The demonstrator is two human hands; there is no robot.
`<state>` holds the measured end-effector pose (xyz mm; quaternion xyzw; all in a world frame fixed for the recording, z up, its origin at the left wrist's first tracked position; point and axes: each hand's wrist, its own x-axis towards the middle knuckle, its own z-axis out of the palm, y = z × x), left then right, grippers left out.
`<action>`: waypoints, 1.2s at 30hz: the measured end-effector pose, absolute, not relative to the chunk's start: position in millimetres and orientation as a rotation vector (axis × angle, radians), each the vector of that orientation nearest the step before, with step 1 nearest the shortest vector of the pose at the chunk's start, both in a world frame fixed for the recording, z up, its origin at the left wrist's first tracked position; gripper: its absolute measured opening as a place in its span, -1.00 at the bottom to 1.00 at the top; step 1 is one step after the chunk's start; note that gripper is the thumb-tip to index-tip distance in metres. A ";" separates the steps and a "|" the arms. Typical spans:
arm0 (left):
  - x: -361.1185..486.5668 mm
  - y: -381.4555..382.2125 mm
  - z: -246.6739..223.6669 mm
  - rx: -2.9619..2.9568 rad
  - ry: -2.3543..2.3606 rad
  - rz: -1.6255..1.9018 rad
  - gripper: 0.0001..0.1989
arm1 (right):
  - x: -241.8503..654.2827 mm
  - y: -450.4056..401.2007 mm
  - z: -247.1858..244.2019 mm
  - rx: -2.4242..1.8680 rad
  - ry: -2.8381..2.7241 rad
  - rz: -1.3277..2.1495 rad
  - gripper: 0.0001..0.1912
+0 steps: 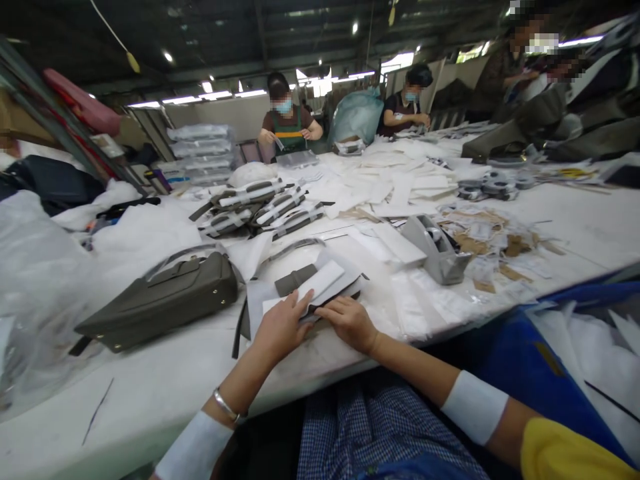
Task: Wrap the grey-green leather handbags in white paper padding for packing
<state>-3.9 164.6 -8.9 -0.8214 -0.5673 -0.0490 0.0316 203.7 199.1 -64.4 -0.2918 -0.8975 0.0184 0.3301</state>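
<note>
Before me on the table lies a partly wrapped piece: a dark olive strap section (296, 280), a white foam strip (320, 283) and grey-white sheeting around them. My left hand (284, 327) rests over the near end of the white strip, fingers extended and thumb apart. Close by on the right, my right hand (350, 323) has its fingers pressed together at the dark lower edge of the same piece. What sits beneath those fingertips is partly hidden. An olive handbag (170, 300) with a top handle lies on its side to the left.
Several wrapped straps (265, 207) are piled beyond my hands. A grey tape dispenser (435, 250) stands to the right, near brown tags (490, 233). A blue bin (565, 373) holds white scraps at lower right. Clear plastic (40, 280) covers the left side. Co-workers sit across the table.
</note>
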 end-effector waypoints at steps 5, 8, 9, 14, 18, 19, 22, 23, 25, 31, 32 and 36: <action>-2.7 159.3 -42.7 -2.411 -1.702 -0.288 -0.31 | 229.1 215.9 -35.2 -0.509 -2.407 -0.032 -0.59; -4.7 162.5 -68.3 -2.302 -1.682 -0.327 -0.25 | 245.7 242.5 -19.4 -0.539 -2.577 -0.130 -0.33; -5.7 164.1 -75.9 -2.278 -1.669 -0.338 -0.24 | 249.9 252.6 -18.6 -0.576 -2.638 -0.114 -0.26; -6.5 171.7 -96.6 -2.160 -1.600 -0.309 -0.27 | 258.4 284.0 -48.2 -0.712 -2.727 0.099 -0.41; 9.8 174.7 -85.6 -2.131 -1.683 -0.171 -0.29 | 257.1 282.2 -68.8 -0.735 -2.650 0.113 -0.48; 15.9 175.0 -80.6 -2.130 -1.725 -0.135 -0.31 | 256.9 281.4 -70.5 -0.734 -2.639 0.107 -0.48; 32.5 175.0 -71.0 -2.102 -1.841 -0.097 -0.40 | 256.6 281.2 -70.0 -0.743 -2.615 0.080 -0.50; 36.0 174.7 -71.2 -2.085 -1.851 -0.119 -0.43 | 256.2 280.8 -68.7 -0.750 -2.607 0.070 -0.51; 39.1 173.9 -77.0 -2.033 -1.813 -0.202 -0.49 | 254.6 276.9 -65.2 -0.769 -2.602 0.049 -0.50; 32.4 171.6 -99.2 -1.880 -1.599 -0.367 -0.43 | 246.5 222.8 -68.5 -0.970 -2.320 0.011 -0.34; 31.8 171.3 -99.3 -1.873 -1.585 -0.379 -0.41 | 245.9 211.2 -72.7 -0.991 -2.222 0.054 -0.35; 32.5 170.7 -94.7 -1.888 -1.614 -0.445 -0.42 | 243.1 182.1 -86.2 -1.098 -1.733 0.548 -0.50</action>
